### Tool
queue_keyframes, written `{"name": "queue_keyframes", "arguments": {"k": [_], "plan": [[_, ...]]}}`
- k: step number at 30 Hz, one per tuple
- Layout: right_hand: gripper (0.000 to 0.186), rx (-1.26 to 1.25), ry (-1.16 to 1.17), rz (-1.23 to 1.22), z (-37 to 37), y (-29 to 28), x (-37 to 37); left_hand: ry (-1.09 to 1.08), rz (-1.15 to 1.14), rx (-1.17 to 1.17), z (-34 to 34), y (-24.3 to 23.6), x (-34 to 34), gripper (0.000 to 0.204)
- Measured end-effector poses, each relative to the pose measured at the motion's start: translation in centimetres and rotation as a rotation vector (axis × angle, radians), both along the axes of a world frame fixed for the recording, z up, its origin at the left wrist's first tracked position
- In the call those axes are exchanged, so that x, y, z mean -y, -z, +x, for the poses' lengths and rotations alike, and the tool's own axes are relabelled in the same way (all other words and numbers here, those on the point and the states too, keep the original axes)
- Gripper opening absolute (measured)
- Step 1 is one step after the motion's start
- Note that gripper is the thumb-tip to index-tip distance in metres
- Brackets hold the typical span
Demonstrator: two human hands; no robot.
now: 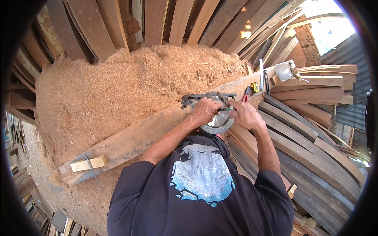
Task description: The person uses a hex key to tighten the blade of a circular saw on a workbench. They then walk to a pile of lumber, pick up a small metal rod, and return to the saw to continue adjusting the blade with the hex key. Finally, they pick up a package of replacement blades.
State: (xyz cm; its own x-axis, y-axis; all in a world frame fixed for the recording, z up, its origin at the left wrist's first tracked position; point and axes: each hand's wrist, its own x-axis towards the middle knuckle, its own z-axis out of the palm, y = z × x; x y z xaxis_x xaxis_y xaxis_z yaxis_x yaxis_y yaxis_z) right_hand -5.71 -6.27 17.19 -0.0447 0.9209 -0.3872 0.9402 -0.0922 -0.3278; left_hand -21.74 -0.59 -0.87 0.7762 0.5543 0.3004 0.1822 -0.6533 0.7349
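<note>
A circular saw (217,122) with a grey round guard and a dark flat base plate (197,96) lies close in front of my body, at a long wooden plank (157,122). My left hand (204,111) is closed over the saw's left part, its fingers curled near the middle of the base. From the right, my right hand (246,115) reaches to the same spot, its fingers pinched together. A small green bit shows at its fingertips; what it belongs to is hidden. Just beyond that hand lie red-handled pliers (247,94) and a yellow tape measure (255,87).
Sawdust (138,82) is heaped beyond the plank. A wood block (88,163) and a thin metal rod (93,171) lie at its left end. A whitish container (283,70) stands at its right end. Stacked boards (311,153) fill the right; more boards (181,19) lean behind.
</note>
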Motion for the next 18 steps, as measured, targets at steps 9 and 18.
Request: {"name": "queue_keyframes", "arguments": {"k": [9, 18], "plan": [[0.031, 0.118, -0.211, -0.064, -0.3, -0.3, -1.3, -0.004, 0.014, -0.021, -0.1, 0.7, -0.1, 0.026], [0.037, 0.082, 0.0, -0.098, 0.0, -0.5, -1.1, 0.016, -0.021, 0.004, 0.1, 0.6, -0.1, 0.023]]}}
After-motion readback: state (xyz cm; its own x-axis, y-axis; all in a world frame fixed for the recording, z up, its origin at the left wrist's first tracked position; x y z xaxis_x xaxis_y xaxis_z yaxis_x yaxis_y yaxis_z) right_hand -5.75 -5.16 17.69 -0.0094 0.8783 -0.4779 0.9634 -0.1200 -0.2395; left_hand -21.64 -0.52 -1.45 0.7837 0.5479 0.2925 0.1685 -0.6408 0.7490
